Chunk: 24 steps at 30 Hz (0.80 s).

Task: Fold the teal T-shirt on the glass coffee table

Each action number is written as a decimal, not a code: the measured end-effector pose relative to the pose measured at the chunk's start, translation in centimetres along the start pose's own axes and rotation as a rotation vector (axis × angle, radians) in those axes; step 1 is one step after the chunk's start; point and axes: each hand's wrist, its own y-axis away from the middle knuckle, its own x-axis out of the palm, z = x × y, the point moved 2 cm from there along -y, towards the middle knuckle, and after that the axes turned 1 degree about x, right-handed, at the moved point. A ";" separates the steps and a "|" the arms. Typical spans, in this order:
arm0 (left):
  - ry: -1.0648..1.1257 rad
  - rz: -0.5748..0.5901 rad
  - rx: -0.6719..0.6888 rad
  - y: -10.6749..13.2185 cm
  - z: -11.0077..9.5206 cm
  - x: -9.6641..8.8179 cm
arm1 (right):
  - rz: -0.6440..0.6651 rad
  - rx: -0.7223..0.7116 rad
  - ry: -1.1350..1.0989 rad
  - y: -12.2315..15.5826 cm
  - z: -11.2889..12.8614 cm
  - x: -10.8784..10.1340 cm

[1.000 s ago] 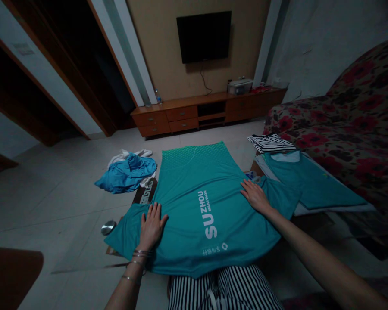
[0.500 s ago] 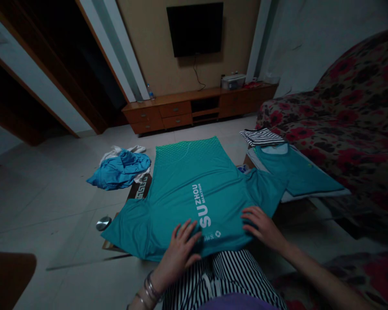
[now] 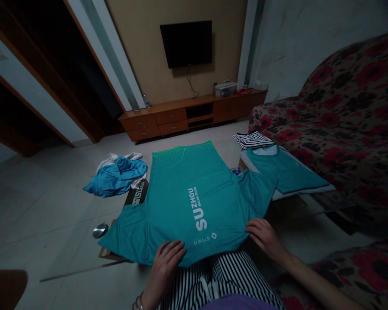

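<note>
Our left hand (image 3: 164, 268) makes a narrow grip, curled over the hem of the teal Suzhou Marathon T-shirt (image 3: 194, 202). Our right hand (image 3: 264, 237) lies with its fingers spread at the far end of that hem, and we cannot tell whether it pinches cloth. The shirt lies flat on cardboard (image 3: 107, 254) on the tiled floor (image 3: 42, 206), just above our striped trousers (image 3: 213, 280). Beside it sit a folded teal shirt (image 3: 286, 170) and folded striped clothing (image 3: 252, 140); a crumpled blue garment (image 3: 114, 177) lies opposite.
</note>
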 end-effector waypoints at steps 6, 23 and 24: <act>0.020 0.062 0.012 1.1 -0.8 -0.5 | 0.063 0.023 -0.014 0.4 1.0 -1.3; 0.263 0.190 -0.073 -24.8 -12.2 2.9 | 0.113 1.007 0.442 -11.2 -19.1 -9.7; 0.251 0.219 -0.072 -25.7 -13.2 3.5 | 0.092 0.991 0.413 -11.3 -18.9 -9.9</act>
